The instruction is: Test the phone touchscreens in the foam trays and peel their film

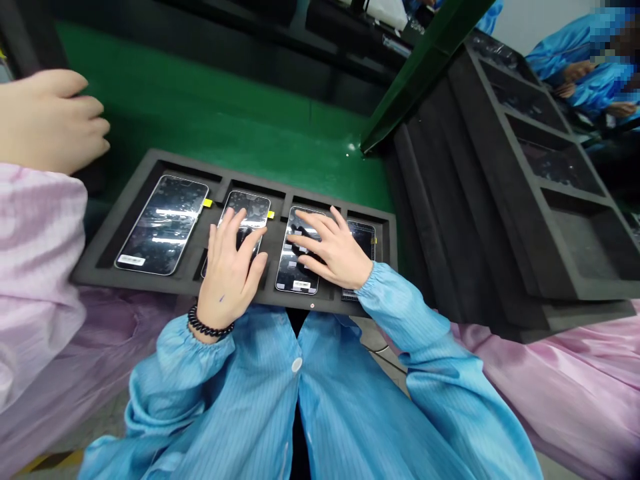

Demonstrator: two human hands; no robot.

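A black foam tray [180, 288] lies in front of me with phone screens in its compartments. My left hand [230, 267] rests with fingers spread over the second phone screen [249, 202] from the left, hiding its middle. Over the third phone screen [295, 272], my right hand [334, 250] is spread out too, its fingertips at the glass. Neither hand is closed around anything. The leftmost phone screen [163, 227] bears a white label and a yellow tab. Partly behind my right hand sits a fourth dark panel [364, 239] with a dotted edge.
A stack of black foam trays [530, 267] stands at the right, the top one with wrapped items in some pockets. A green post [420, 73] rises from the green table [250, 140]. A co-worker's fist [55, 120] with a pink sleeve is at the left; other people sit at the upper right.
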